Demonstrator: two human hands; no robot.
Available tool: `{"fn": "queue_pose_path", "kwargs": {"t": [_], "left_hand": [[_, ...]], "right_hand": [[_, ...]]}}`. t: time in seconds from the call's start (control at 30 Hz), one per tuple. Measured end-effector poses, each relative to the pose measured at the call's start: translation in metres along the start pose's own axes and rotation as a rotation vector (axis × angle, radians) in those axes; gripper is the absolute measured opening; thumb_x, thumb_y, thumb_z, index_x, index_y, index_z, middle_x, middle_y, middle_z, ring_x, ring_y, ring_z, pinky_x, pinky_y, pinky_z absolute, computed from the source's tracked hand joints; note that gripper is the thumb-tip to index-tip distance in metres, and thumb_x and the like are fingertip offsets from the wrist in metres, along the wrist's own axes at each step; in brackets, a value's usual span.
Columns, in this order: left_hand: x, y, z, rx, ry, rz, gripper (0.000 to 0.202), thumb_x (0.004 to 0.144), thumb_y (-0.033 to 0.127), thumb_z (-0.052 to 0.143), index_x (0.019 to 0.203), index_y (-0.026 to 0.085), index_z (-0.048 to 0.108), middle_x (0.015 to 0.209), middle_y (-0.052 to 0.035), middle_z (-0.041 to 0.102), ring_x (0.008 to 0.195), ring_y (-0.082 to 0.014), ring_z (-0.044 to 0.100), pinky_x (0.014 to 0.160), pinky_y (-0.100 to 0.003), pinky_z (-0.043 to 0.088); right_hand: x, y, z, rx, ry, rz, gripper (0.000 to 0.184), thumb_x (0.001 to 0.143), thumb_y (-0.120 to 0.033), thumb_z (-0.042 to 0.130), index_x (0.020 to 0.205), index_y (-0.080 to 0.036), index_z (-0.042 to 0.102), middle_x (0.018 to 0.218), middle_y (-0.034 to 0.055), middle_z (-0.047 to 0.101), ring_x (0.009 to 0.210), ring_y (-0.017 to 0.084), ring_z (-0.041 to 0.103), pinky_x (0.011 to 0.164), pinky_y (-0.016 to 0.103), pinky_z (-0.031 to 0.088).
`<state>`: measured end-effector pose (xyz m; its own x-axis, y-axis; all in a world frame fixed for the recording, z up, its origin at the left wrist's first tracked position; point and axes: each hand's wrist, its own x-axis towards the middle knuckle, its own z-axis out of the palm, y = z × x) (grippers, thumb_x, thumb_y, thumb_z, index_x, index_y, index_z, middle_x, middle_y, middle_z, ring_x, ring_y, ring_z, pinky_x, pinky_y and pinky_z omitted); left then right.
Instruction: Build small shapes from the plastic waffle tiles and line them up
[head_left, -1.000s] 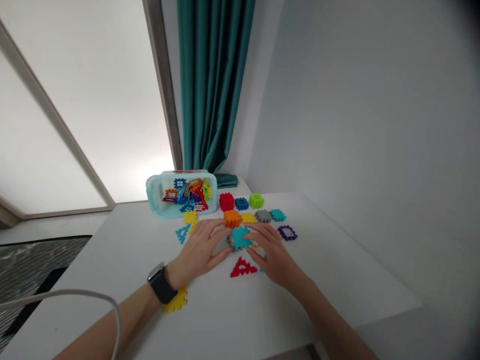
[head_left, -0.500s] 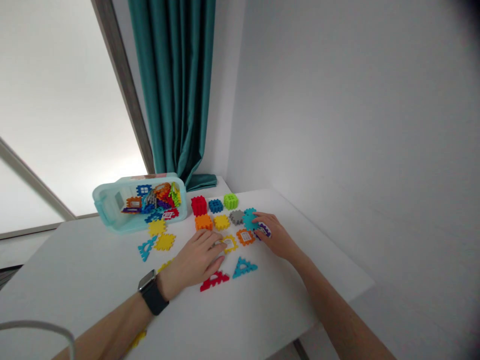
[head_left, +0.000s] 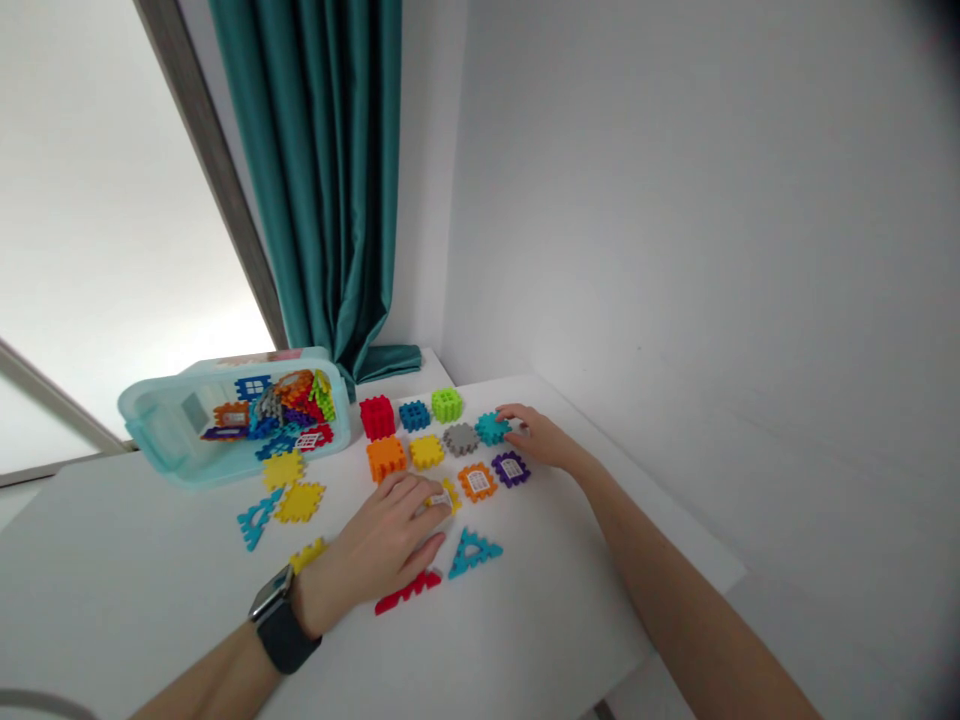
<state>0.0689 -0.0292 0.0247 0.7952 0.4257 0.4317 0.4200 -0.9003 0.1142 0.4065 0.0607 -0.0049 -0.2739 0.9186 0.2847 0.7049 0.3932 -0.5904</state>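
Observation:
My right hand [head_left: 538,436] reaches to the far right of a row of small toothed cubes, its fingers closed around a teal cube [head_left: 491,428] that rests on the white table [head_left: 525,600]. Beside it stand a grey cube [head_left: 460,438], a yellow cube [head_left: 426,451] and an orange cube [head_left: 385,457]. My left hand [head_left: 379,548], with a dark watch [head_left: 281,625] on the wrist, lies flat with fingers stretched, fingertips on a yellow window tile [head_left: 444,496]. A red triangle [head_left: 409,592] pokes out from under it.
A pale blue bin [head_left: 161,430] lies on its side at the left, full of coloured tiles. Red [head_left: 376,416], blue [head_left: 414,415] and green [head_left: 446,404] cubes stand behind. Orange [head_left: 477,481] and purple [head_left: 511,468] window tiles, a teal triangle [head_left: 472,551] and yellow tiles [head_left: 300,502] lie loose. A grey wall stands close on the right.
My right hand carried the teal cube from between both hands to the right end of the cube row. My left hand stayed on the table. My view swung right.

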Motion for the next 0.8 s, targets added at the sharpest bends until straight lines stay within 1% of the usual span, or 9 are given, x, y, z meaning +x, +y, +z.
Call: {"fn": "queue_pose_path", "kwargs": {"t": [0.2, 0.33, 0.5, 0.8], "left_hand": [[0.0, 0.002, -0.005, 0.003, -0.023, 0.011, 0.025, 0.096, 0.021, 0.052, 0.117, 0.02, 0.064, 0.116, -0.0117, 0.064, 0.11, -0.0273, 0.058, 0.101, -0.05, 0.047], [0.0, 0.002, -0.006, 0.018, -0.016, 0.02, 0.024, 0.095, 0.019, 0.052, 0.116, 0.021, 0.064, 0.116, -0.0114, 0.064, 0.11, -0.0273, 0.058, 0.1, -0.049, 0.048], [0.0, 0.001, -0.005, 0.034, -0.023, 0.018, 0.023, 0.095, 0.019, 0.053, 0.115, 0.022, 0.066, 0.117, -0.0109, 0.064, 0.11, -0.0267, 0.059, 0.101, -0.049, 0.048], [-0.002, 0.001, -0.002, 0.036, -0.034, 0.011, 0.025, 0.096, 0.02, 0.053, 0.118, 0.023, 0.066, 0.118, -0.0104, 0.064, 0.112, -0.0265, 0.058, 0.103, -0.049, 0.046]], "right_hand": [[0.003, 0.002, -0.001, 0.032, -0.043, 0.01, 0.034, 0.082, -0.011, 0.062, 0.114, -0.023, 0.064, 0.127, 0.0067, 0.067, 0.114, 0.02, 0.063, 0.1, 0.041, 0.049], [0.002, 0.002, 0.0, 0.057, -0.068, -0.002, 0.033, 0.082, -0.009, 0.061, 0.113, -0.023, 0.064, 0.122, 0.0059, 0.069, 0.109, 0.019, 0.065, 0.101, 0.039, 0.05], [0.003, 0.003, 0.003, 0.087, -0.082, -0.011, 0.035, 0.082, -0.008, 0.062, 0.113, -0.023, 0.063, 0.123, 0.0058, 0.069, 0.108, 0.019, 0.066, 0.101, 0.039, 0.051], [0.004, 0.011, 0.002, 0.115, -0.082, 0.012, 0.037, 0.081, -0.007, 0.062, 0.115, -0.023, 0.062, 0.123, 0.0057, 0.07, 0.106, 0.018, 0.068, 0.098, 0.038, 0.052]]}}
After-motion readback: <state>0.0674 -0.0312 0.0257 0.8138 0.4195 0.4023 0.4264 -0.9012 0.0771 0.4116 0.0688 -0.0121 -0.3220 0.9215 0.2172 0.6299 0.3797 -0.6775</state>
